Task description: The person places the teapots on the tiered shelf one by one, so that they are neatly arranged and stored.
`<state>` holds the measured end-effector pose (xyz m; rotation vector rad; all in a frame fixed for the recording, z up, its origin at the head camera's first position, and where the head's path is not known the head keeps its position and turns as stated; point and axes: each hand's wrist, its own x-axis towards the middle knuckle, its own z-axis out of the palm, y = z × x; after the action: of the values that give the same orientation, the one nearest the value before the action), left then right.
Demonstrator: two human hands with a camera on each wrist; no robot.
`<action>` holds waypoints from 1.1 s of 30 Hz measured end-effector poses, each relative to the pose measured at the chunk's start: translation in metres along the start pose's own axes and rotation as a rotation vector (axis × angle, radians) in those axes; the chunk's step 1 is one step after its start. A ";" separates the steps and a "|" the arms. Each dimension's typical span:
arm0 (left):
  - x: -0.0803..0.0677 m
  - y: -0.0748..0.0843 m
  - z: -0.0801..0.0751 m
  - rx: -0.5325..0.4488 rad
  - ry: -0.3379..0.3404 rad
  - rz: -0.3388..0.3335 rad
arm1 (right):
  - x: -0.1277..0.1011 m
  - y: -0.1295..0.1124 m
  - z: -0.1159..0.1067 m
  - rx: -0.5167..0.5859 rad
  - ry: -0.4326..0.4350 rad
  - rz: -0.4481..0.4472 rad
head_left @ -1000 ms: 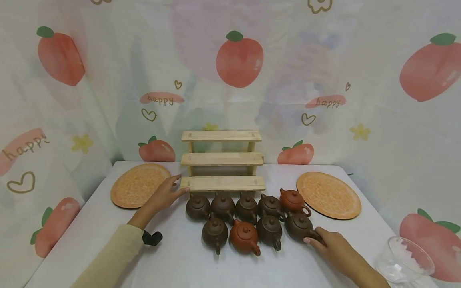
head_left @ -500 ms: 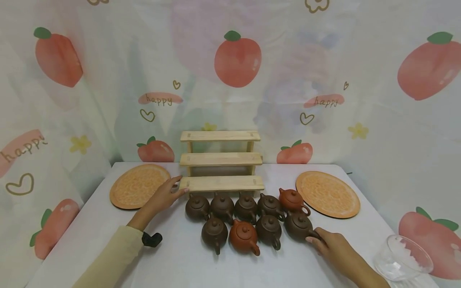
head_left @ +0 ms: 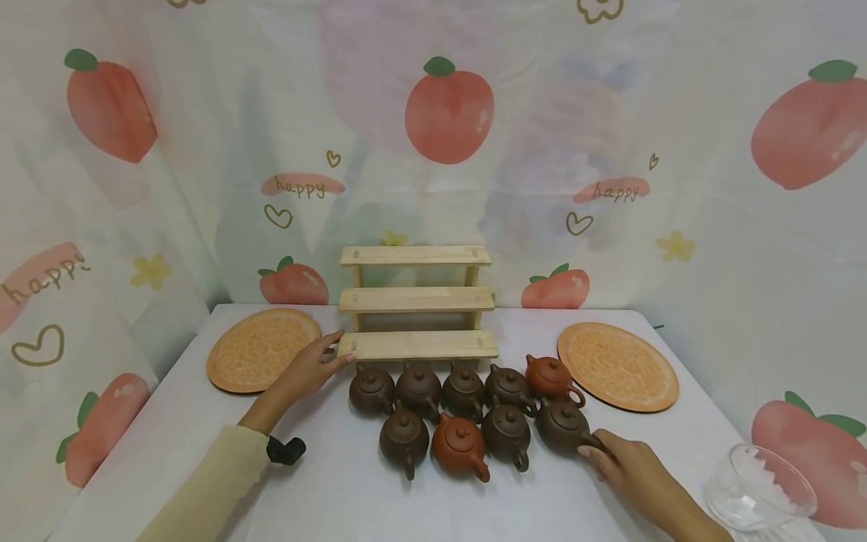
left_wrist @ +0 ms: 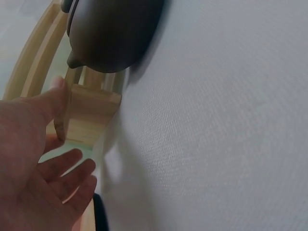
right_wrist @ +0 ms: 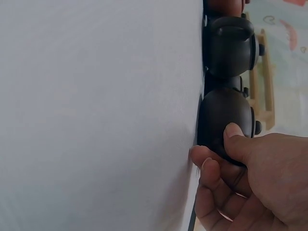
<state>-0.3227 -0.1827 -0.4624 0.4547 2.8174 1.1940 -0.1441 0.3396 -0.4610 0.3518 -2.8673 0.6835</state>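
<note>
My left hand pinches the left end of the lowest board of a three-step wooden rack. The left wrist view shows the thumb on one face of that board and the index finger on the other. At the right end of the front row, my right hand holds a dark brown teapot by its handle. The pot stands on the table, its handle mostly covered by thumb and forefinger in the right wrist view. Beside it are a reddish-brown teapot and another dark teapot.
Several more teapots sit in two close rows before the rack, among them a reddish one. Round orange mats lie left and right. A clear glass bowl stands at front right. Patterned cloth hangs behind.
The right thumb and fingers have shifted slightly along the teapot's handle. The left hand, the rack and the teapots stay where they were.
</note>
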 end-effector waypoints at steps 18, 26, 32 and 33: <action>-0.002 0.003 0.002 0.009 0.014 -0.008 | -0.001 -0.002 -0.005 -0.024 0.057 -0.037; -0.003 0.005 0.001 0.006 0.009 -0.008 | 0.004 -0.006 -0.012 -0.031 0.109 -0.125; -0.003 0.005 0.002 0.009 0.009 -0.015 | 0.016 -0.010 -0.021 -0.021 0.127 -0.171; -0.002 0.005 0.002 0.009 0.011 -0.014 | 0.019 -0.010 -0.022 -0.018 0.131 -0.180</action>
<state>-0.3189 -0.1786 -0.4605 0.4295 2.8311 1.1856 -0.1569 0.3374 -0.4333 0.5347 -2.6762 0.6232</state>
